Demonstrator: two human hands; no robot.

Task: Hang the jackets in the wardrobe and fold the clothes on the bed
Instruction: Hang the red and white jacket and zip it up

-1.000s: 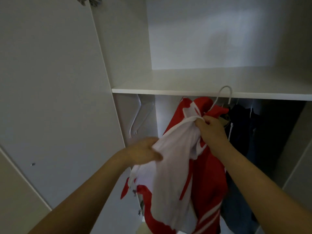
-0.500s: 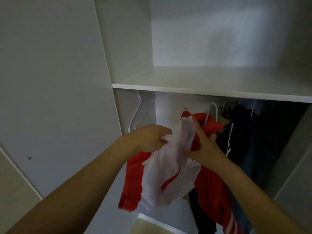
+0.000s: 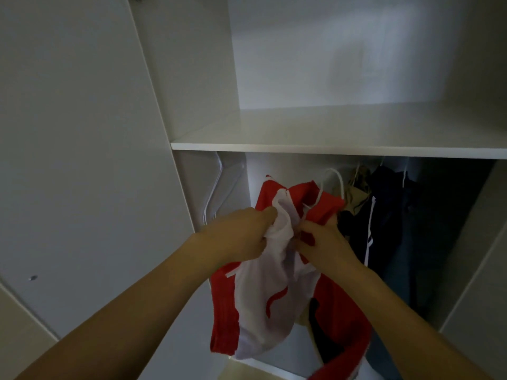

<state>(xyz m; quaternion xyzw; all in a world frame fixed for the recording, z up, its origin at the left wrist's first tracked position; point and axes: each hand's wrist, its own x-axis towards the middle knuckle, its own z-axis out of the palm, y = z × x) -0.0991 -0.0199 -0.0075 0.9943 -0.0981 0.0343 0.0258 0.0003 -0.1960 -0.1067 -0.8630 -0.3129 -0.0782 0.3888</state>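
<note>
— Where's the jacket (image 3: 277,292)?
— Held before the open wardrobe (image 3: 329,145), collar bunched round a white hanger (image 3: 333,179). The left hand (image 3: 241,237) grips the white lining; the right hand (image 3: 326,242) pinches the red collar.
— The step?
— Seating it on the hanger, I'd judge; next, hook onto the rail.
— Changed?
— Hands have closed together at the collar.

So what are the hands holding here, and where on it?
Both hands grip the red and white jacket near its top: the left hand bunches the white lining below the collar, the right hand holds the red fabric beside it.
</note>
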